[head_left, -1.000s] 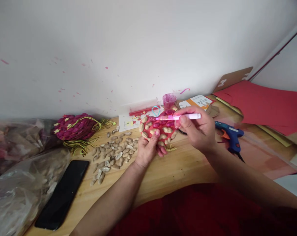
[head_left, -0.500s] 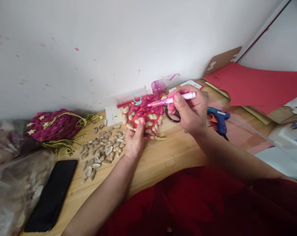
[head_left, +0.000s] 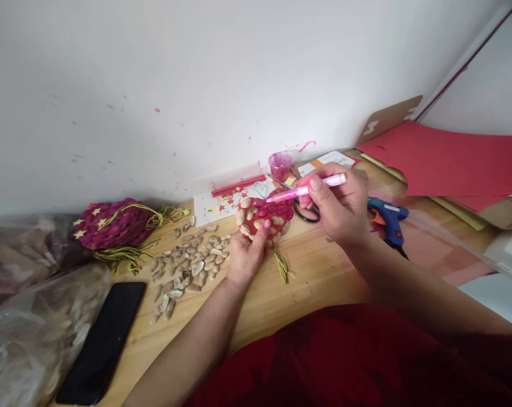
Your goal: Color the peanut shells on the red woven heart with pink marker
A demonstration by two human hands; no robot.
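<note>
My left hand (head_left: 249, 253) grips the lower left edge of a red craft piece (head_left: 265, 219) covered with peanut shells, the thumb on its face. Some shells are painted shiny magenta, mostly on the upper part; others are plain tan. A yellow-green tassel (head_left: 283, 268) trails from its lower edge. Between thumb and fingers, my right hand (head_left: 338, 200) pinches a pink-stained paintbrush (head_left: 300, 192) with a whitish handle. The brush tip is at the upper magenta shells; whether it touches them I cannot tell.
Loose peanut shells (head_left: 188, 257) lie left, near a phone (head_left: 103, 342), plastic bag (head_left: 30, 345) and magenta shell-covered ornament (head_left: 115, 223). Behind are a star-strewn paper (head_left: 205, 210) and pink-stained cup (head_left: 280, 165). Black-handled scissors (head_left: 307, 217), a blue glue gun (head_left: 392, 220) and red sheets (head_left: 463, 158) lie right.
The craft piece has tilted and lowered, its tassel now trailing toward me and more of the starred paper showing. The brush still points at the magenta shells. The camera view has shifted.
</note>
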